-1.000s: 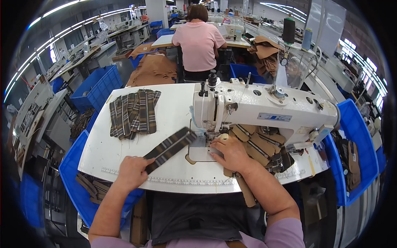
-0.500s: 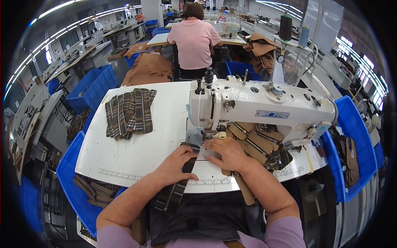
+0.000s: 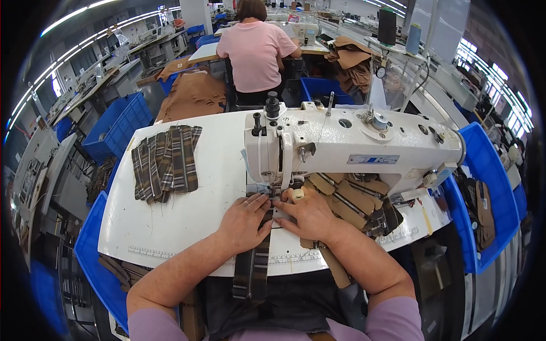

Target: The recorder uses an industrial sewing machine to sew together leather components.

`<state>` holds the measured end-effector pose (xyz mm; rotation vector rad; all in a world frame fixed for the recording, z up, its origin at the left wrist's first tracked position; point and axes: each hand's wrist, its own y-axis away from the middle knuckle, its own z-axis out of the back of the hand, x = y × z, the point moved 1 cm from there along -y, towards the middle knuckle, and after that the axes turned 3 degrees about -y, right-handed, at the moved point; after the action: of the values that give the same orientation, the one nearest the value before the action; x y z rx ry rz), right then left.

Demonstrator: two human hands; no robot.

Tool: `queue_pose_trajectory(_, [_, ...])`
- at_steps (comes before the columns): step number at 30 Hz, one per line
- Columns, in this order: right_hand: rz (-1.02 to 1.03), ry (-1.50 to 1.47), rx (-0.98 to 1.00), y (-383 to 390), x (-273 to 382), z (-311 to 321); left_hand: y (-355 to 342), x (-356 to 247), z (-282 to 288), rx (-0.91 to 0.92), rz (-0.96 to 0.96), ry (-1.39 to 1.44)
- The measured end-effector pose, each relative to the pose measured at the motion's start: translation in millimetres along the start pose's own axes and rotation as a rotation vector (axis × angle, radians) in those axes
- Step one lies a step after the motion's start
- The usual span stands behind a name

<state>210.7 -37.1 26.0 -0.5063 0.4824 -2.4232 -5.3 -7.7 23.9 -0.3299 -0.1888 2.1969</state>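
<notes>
A dark plaid fabric strip [image 3: 251, 271] runs from under the needle of a white sewing machine [image 3: 352, 139] down over the table's front edge. My left hand [image 3: 244, 224] is closed on the strip's left side, its fingers pressed together near the needle and the thumb lower down. On the other side lies my right hand [image 3: 311, 215], fingers stretched out, index and thumb spread, tips at the strip's right edge. The presser foot and fingertips partly hide the strip's upper end. Beside my right hand, under the machine arm, is a heap of brown and plaid pieces [image 3: 348, 202].
Several plaid pieces [image 3: 168, 162] lie stacked at the left of the white table [image 3: 213, 165]. Blue bins stand at the left [image 3: 94, 250] and right [image 3: 495, 187]. A tan strip [image 3: 335, 267] hangs off the front edge. Ahead sits a person in a pink shirt [image 3: 255, 54].
The plaid strip has swung from slanted to nearly straight below the needle. My left hand has moved up toward the needle, its fingers now on the strip. The view has shifted slightly.
</notes>
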Motion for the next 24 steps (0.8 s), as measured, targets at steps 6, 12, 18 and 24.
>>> queue_pose_trajectory(6, [-0.038, 0.008, 0.005, -2, 2, 2, 1, -4, -22, -0.212, 0.041, 0.000])
queue_pose_trajectory(12, [-0.033, 0.008, -0.015, -1, 1, -2, 0, -9, -21, -0.206, 0.079, -0.003])
queue_pose_trajectory(18, [-0.048, 0.012, -0.013, -2, 1, -1, -1, -4, -20, -0.208, 0.060, -0.001])
queue_pose_trajectory(24, [0.004, -0.034, -0.029, -1, -6, -5, -3, -6, -20, -0.227, 0.035, 0.014])
